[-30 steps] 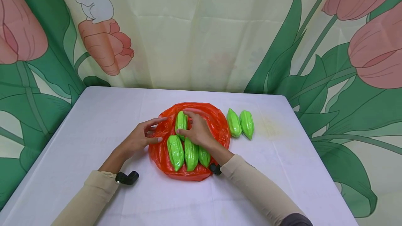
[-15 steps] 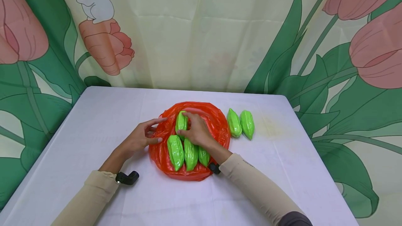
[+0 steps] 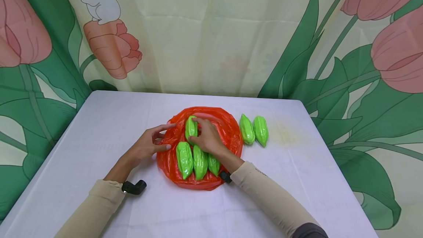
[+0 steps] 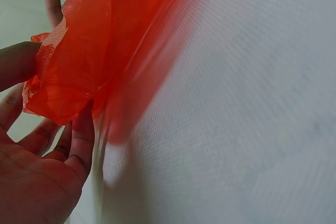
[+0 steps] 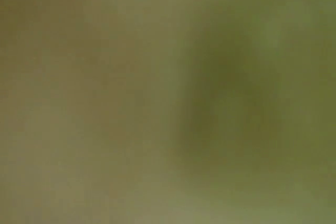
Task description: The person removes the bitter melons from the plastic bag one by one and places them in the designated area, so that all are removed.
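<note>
A red plastic bag (image 3: 231,135) lies spread with its mouth up in the middle of the table. My right hand (image 3: 209,135) reaches over it and grips a bright green, ribbed, starfruit-like fruit (image 3: 190,129) between thumb and fingers. Three similar green fruits (image 3: 184,160) lie side by side in the near part of the bag, the right one partly covered by my wrist. My left hand (image 3: 145,144) holds the bag's left rim; the left wrist view has the red film (image 4: 79,72) between thumb and fingers. Only a green and brown blur fills the right wrist view.
Two more green ribbed fruits (image 3: 253,131) lie on the white tablecloth (image 3: 185,216) just right of the bag. A printed curtain (image 3: 214,47) with tulips and a rabbit hangs behind the table's far edge. Black wrist cameras (image 3: 133,187) stick out at both cuffs.
My right hand and the gripped fruit have barely shifted within the bag. The left hand stays at the rim, and the other fruits keep their places.
</note>
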A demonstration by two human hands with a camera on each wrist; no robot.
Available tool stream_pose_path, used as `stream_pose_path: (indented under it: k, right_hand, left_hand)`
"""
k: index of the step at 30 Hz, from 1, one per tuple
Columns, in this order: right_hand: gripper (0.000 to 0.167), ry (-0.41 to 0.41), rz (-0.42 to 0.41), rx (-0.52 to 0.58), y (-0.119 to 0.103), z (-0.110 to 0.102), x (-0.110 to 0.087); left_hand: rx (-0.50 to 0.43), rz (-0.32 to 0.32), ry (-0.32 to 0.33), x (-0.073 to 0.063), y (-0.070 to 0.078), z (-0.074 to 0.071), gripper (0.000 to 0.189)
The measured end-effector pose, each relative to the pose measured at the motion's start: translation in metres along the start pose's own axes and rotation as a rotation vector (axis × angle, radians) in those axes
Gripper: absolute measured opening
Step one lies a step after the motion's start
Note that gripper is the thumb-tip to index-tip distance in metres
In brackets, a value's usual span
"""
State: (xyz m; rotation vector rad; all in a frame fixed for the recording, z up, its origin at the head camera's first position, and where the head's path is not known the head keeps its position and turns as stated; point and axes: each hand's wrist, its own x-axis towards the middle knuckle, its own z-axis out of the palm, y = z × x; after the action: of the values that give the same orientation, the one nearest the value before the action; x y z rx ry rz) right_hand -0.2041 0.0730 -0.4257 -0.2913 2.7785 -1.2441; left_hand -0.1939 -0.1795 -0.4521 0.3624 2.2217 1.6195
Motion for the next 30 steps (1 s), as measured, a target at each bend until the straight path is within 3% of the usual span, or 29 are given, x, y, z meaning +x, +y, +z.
stream_pose_path:
  k: [7,15,30]
  right_hand:
    - [0.073,0.002,0.018,0.052,-0.004,-0.005,-0.003]
    - [0.074,-0.004,0.037,0.190,-0.008,-0.017,-0.011]
    - [0.073,0.062,0.040,0.172,-0.010,-0.039,-0.023]
  left_hand:
    - [0.002,0.007,-0.002,0.000,0.001,-0.001,0.071]
    - [-0.005,-0.005,0.007,0.000,0.001,0.000,0.071]
    - [0.002,-0.004,0.018,0.001,-0.004,0.000,0.069]
